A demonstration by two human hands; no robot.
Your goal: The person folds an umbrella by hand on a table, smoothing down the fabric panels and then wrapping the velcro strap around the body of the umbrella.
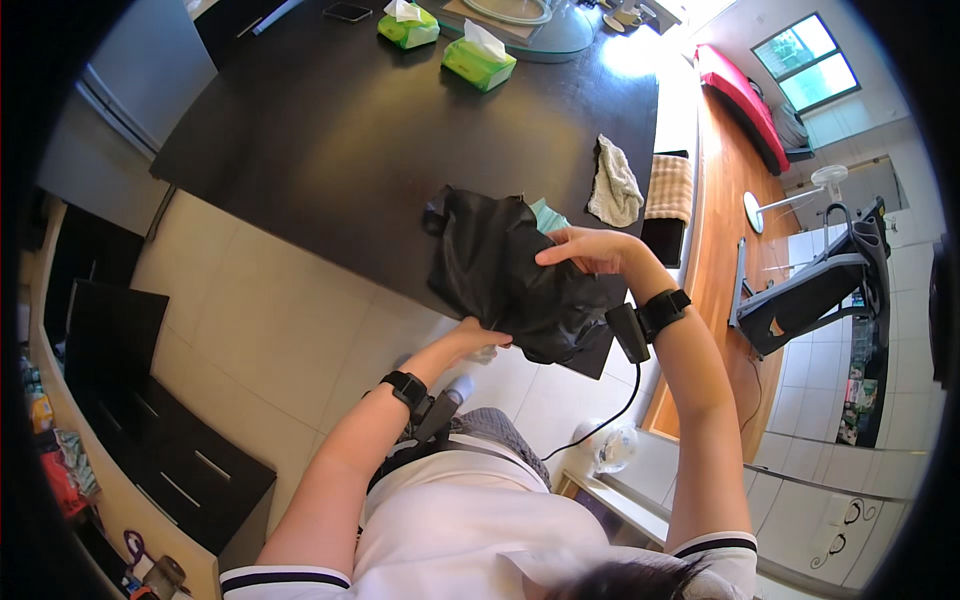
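Observation:
A soft, creased black bag (505, 265) with a slight shine bulges over the near edge of the dark table; its opening cannot be made out. My left hand (475, 338) grips its lower edge, thumb on top and the other fingers hidden underneath. At its right side my right hand (590, 250) is closed, with the thumb lying over the black material and the fingers partly out of sight. A pale teal piece (547, 215), perhaps cloth or paper, sticks out between the bag and my right hand.
On the dark table (330, 150) lie a crumpled grey cloth (615, 183), two green tissue packs (478, 62) and a phone (347, 12). A glass tray (540, 38) stands at the far side. Right of the table are a checked towel (670, 187) and a black exercise machine (820, 285).

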